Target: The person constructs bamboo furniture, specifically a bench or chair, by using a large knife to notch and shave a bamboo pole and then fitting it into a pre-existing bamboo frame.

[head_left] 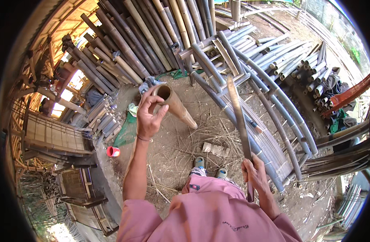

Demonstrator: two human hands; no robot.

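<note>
A thick bamboo tube (180, 109) stands tilted in front of me, its hollow end up toward me and its far end down by the ground. My left hand (150, 115) is closed on it near the open rim, thumb on the near side, with part of the fingers hidden. In my right hand (254, 172) is the handle of a machete (238, 113). Its long blade points up and away from me, apart from the tube, and passes in front of a bamboo bench as seen from here.
The slatted bamboo bench (259, 141) stands to my right. Long poles (134, 38) lean at the back, and cut poles (282, 60) lie stacked behind the bench. A red can (112, 151) sits at left. Wood shavings and a pale block (216, 149) lie near my feet.
</note>
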